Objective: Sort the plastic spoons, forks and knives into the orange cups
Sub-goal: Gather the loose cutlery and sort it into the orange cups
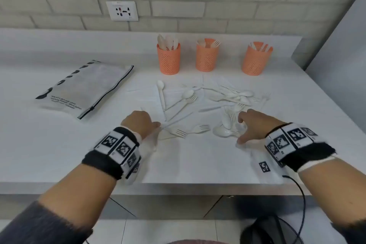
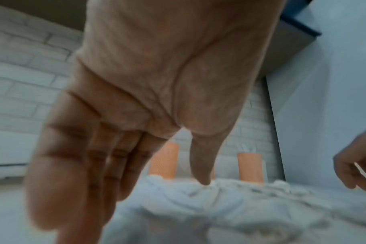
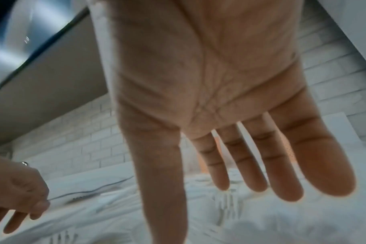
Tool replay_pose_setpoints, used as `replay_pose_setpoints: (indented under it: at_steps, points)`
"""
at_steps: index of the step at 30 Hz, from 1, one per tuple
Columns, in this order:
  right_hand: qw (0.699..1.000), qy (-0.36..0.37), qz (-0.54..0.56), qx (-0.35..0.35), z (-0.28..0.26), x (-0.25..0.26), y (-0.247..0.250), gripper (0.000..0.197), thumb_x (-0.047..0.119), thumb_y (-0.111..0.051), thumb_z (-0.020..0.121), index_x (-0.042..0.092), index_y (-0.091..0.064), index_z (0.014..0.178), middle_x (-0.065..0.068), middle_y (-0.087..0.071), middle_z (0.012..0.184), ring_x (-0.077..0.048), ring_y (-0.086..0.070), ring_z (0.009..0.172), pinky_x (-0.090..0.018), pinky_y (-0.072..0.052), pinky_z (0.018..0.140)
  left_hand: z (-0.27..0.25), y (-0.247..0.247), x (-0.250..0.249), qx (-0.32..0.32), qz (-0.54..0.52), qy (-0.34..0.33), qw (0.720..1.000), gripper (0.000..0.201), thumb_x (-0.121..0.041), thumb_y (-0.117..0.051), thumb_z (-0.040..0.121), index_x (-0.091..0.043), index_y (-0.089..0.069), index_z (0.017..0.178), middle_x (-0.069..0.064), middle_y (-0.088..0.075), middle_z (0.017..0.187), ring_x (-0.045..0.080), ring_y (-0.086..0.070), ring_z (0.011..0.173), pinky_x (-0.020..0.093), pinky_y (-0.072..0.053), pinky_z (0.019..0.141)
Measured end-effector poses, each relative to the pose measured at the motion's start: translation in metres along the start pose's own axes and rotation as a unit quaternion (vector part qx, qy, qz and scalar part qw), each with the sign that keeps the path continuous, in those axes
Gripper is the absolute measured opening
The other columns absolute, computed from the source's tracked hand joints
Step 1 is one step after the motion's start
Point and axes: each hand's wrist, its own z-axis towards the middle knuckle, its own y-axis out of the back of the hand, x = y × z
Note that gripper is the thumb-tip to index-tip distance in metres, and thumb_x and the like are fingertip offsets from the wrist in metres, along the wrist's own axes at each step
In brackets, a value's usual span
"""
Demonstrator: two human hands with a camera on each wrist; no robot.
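Three orange mesh cups stand at the back of the counter: the left cup (image 1: 169,59) holds spoons, the middle cup (image 1: 207,57) forks, the right cup (image 1: 255,60) knives. White plastic cutlery (image 1: 217,95) lies scattered on white paper in front of them. My left hand (image 1: 146,123) hovers low over the pile's near left end, its fingers straight and empty in the left wrist view (image 2: 161,186), and the thumb tip reaches down to the cutlery. My right hand (image 1: 240,128) is spread, palm down, over a cluster of spoons (image 1: 223,130), holding nothing (image 3: 209,209).
A grey zip pouch (image 1: 85,87) lies flat at the left of the counter. The brick wall with a socket (image 1: 122,11) runs behind the cups, and a grey panel closes the right side. The counter's front edge (image 1: 178,188) is just under my wrists.
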Motion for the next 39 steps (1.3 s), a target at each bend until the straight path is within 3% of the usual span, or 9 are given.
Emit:
replay_pose_setpoints:
  at_steps: [4,12,21,23,25,28,32,36,39]
  points:
    - [0.999,0.010,-0.032,0.031,0.016,0.006,-0.010,0.048,0.028,-0.077,0.067,0.017,-0.049,0.104,-0.003,-0.054,0.111,-0.020,-0.053,0.096,-0.029,-0.045,0.079,0.006,-0.004,-0.017,0.015,-0.025,-0.007,1.000,0.034,-0.027,-0.063,0.086,0.001,-0.059,0.105,0.018,-0.062,0.111,0.031,-0.060,0.104,0.031,-0.046,0.081]
    - [0.997,0.055,-0.055,0.012,0.034,0.026,-0.008,0.022,0.023,-0.071,0.075,0.011,-0.054,0.079,-0.005,-0.059,0.087,-0.020,-0.053,0.076,-0.024,-0.036,0.057,0.010,0.003,-0.034,0.044,0.004,-0.056,0.997,0.029,-0.016,-0.048,0.094,0.004,-0.057,0.113,0.017,-0.062,0.119,0.030,-0.059,0.111,0.030,-0.047,0.087]
    - [0.990,0.114,-0.017,-0.078,0.037,0.046,0.016,0.021,0.015,-0.061,0.083,0.009,-0.048,0.067,-0.008,-0.055,0.084,-0.025,-0.053,0.079,-0.030,-0.036,0.065,0.016,0.011,-0.031,0.078,-0.026,-0.064,0.995,0.031,-0.010,-0.042,0.096,0.003,-0.055,0.121,0.017,-0.057,0.128,0.029,-0.055,0.118,0.029,-0.044,0.091]
    - [0.988,0.114,0.004,-0.100,0.036,0.051,0.025,0.016,0.015,-0.059,0.085,0.009,-0.052,0.072,-0.007,-0.055,0.086,-0.027,-0.056,0.087,-0.031,-0.038,0.068,0.020,0.015,-0.029,0.080,-0.066,-0.060,0.993,0.026,-0.006,-0.035,0.098,-0.002,-0.056,0.113,0.020,-0.056,0.127,0.031,-0.054,0.118,0.030,-0.043,0.092]
    - [0.978,0.127,0.055,-0.155,0.034,0.056,0.037,0.013,0.016,-0.057,0.089,0.006,-0.057,0.081,-0.008,-0.058,0.088,-0.026,-0.053,0.086,-0.029,-0.035,0.069,0.023,0.025,-0.029,0.070,-0.100,-0.047,0.991,0.020,-0.004,-0.033,0.098,-0.004,-0.051,0.090,0.017,-0.059,0.102,0.033,-0.059,0.101,0.032,-0.046,0.082]
    - [0.941,0.124,0.205,-0.239,0.030,0.067,0.055,0.017,0.017,-0.055,0.091,0.005,-0.053,0.079,0.000,-0.048,0.069,-0.017,-0.044,0.066,-0.027,-0.032,0.057,0.028,0.035,-0.031,0.025,-0.201,-0.070,0.977,0.022,-0.004,-0.036,0.096,0.006,-0.055,0.094,0.009,-0.050,0.073,0.023,-0.055,0.066,0.028,-0.045,0.059]
    - [0.864,0.142,0.438,-0.205,0.032,0.093,0.061,0.016,0.013,-0.055,0.091,-0.002,-0.056,0.084,-0.002,-0.049,0.064,-0.016,-0.049,0.051,-0.029,-0.045,0.054,0.025,0.039,-0.041,-0.049,-0.336,-0.171,0.925,0.027,-0.016,-0.032,0.099,0.001,-0.052,0.100,0.018,-0.054,0.093,0.039,-0.059,0.097,0.036,-0.048,0.076]
    - [0.771,0.156,0.593,-0.170,0.036,0.115,0.056,0.014,0.008,-0.053,0.092,0.004,-0.055,0.079,-0.015,-0.053,0.075,-0.026,-0.051,0.061,-0.029,-0.048,0.051,0.012,0.042,-0.055,0.022,-0.523,-0.220,0.823,0.029,-0.019,-0.027,0.102,0.000,-0.047,0.112,0.015,-0.060,0.092,0.026,-0.063,0.071,0.032,-0.055,0.063]
    - [0.746,0.148,0.622,-0.187,0.039,0.125,0.052,0.015,0.012,-0.051,0.093,0.007,-0.053,0.079,-0.019,-0.056,0.067,-0.027,-0.051,0.050,-0.037,-0.043,0.054,0.011,0.041,-0.055,0.030,-0.549,-0.255,0.795,0.029,-0.024,-0.028,0.102,-0.002,-0.042,0.116,0.015,-0.062,0.086,0.024,-0.063,0.062,0.033,-0.056,0.062]
